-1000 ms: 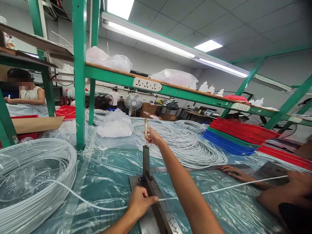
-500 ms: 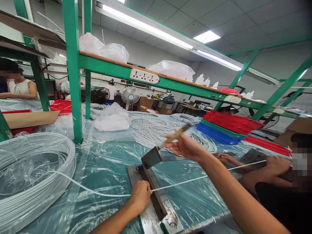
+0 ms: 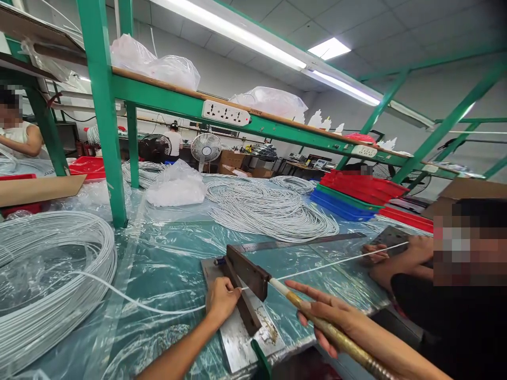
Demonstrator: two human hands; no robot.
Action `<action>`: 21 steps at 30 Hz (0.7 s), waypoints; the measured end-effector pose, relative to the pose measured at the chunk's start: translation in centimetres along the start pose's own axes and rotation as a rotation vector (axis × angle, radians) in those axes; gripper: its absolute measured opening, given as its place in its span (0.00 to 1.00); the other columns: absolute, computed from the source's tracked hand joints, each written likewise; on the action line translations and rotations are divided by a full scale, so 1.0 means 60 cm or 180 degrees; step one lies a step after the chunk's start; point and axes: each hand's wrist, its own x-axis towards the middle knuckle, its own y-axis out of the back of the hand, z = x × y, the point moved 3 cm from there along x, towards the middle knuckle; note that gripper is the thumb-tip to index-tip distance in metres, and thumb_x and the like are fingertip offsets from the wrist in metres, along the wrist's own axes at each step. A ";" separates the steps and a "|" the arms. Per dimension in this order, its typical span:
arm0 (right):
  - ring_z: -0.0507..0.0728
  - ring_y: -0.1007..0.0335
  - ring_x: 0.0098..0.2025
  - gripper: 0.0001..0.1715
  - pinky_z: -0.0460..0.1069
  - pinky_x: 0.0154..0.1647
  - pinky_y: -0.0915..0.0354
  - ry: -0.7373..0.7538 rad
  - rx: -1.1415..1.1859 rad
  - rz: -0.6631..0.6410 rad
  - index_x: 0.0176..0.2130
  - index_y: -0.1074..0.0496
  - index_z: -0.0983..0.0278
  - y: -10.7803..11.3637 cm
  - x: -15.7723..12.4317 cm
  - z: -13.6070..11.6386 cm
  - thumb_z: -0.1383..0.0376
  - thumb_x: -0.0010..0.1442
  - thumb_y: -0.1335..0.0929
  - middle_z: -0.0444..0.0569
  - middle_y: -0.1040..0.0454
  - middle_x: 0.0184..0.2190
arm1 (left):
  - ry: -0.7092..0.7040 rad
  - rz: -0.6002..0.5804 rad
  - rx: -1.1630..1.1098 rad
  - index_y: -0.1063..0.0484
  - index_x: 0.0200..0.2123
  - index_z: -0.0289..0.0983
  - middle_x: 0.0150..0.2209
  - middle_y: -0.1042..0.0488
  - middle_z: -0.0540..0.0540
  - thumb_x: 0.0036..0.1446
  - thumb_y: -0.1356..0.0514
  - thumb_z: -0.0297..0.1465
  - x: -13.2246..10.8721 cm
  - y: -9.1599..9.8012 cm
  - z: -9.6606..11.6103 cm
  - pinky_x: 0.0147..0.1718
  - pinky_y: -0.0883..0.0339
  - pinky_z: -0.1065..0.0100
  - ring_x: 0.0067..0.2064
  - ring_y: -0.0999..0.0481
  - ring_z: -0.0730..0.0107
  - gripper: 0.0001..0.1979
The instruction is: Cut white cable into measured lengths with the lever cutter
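A lever cutter [image 3: 243, 272] is bolted to a steel plate [image 3: 237, 340] at the table's near edge. Its blade arm is down, close to the base. My right hand [image 3: 328, 314] lies on the long brass-coloured handle [image 3: 336, 335], fingers stretched along it. My left hand [image 3: 222, 301] pinches a white cable [image 3: 130, 301] just left of the blade. The cable runs from a big coil [image 3: 47, 274] at the left, through the cutter, and on to the right, where another person's hands [image 3: 392, 253] hold its far end.
A long steel ruler [image 3: 301, 243] lies behind the cutter. Cut white cables [image 3: 269, 211] are heaped mid-table, with a plastic bag [image 3: 176, 187] behind. Red and blue trays [image 3: 356, 195] are stacked at right. A green post [image 3: 105, 121] carries a shelf with power strips [image 3: 225, 112].
The cutter handle has swung from upright down to nearly level, my right hand pressing it toward me. My left hand stayed on the cable by the blade. The view has shifted left.
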 end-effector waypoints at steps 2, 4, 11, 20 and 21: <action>0.48 0.37 0.12 0.37 0.41 0.11 0.41 -0.0290 -0.0046 0.0008 0.57 0.44 0.66 -0.005 -0.003 0.020 0.63 0.50 0.32 0.42 0.30 0.21 | 0.0028 0.0083 0.0064 0.38 0.18 0.37 0.20 0.39 0.54 0.48 0.42 0.34 -0.005 0.002 0.002 0.24 0.55 0.71 0.26 0.38 0.73 0.12; 0.46 0.43 0.10 0.34 0.39 0.08 0.46 -0.0549 -0.0114 -0.0088 0.55 0.42 0.67 -0.012 -0.003 0.041 0.64 0.49 0.34 0.38 0.36 0.17 | 0.0058 0.0108 0.0111 0.38 0.18 0.37 0.20 0.39 0.54 0.48 0.42 0.33 -0.007 0.004 0.005 0.24 0.56 0.71 0.25 0.39 0.73 0.11; 0.44 0.58 0.08 0.26 0.39 0.07 0.58 -0.0282 -0.1014 -0.0254 0.47 0.38 0.65 -0.014 0.006 0.091 0.55 0.52 0.36 0.32 0.48 0.12 | 0.0063 0.0082 0.0189 0.38 0.17 0.38 0.18 0.40 0.55 0.45 0.41 0.31 -0.005 0.010 0.013 0.23 0.56 0.71 0.23 0.39 0.74 0.10; 0.65 0.34 0.49 0.30 0.53 0.50 0.37 0.0610 -0.1647 0.0655 0.44 0.29 0.65 0.004 0.003 0.131 0.49 0.48 0.35 0.53 0.26 0.43 | -0.0017 0.0064 -0.0001 0.40 0.15 0.38 0.16 0.43 0.56 0.44 0.41 0.30 -0.004 0.004 0.010 0.23 0.57 0.71 0.22 0.42 0.75 0.11; 0.66 0.36 0.51 0.31 0.54 0.53 0.40 0.0593 -0.1617 0.0758 0.45 0.29 0.65 0.002 0.005 0.153 0.49 0.46 0.34 0.54 0.27 0.45 | -0.0028 0.0058 -0.0064 0.42 0.15 0.38 0.16 0.44 0.56 0.44 0.41 0.30 -0.004 0.003 0.008 0.23 0.57 0.71 0.22 0.43 0.75 0.12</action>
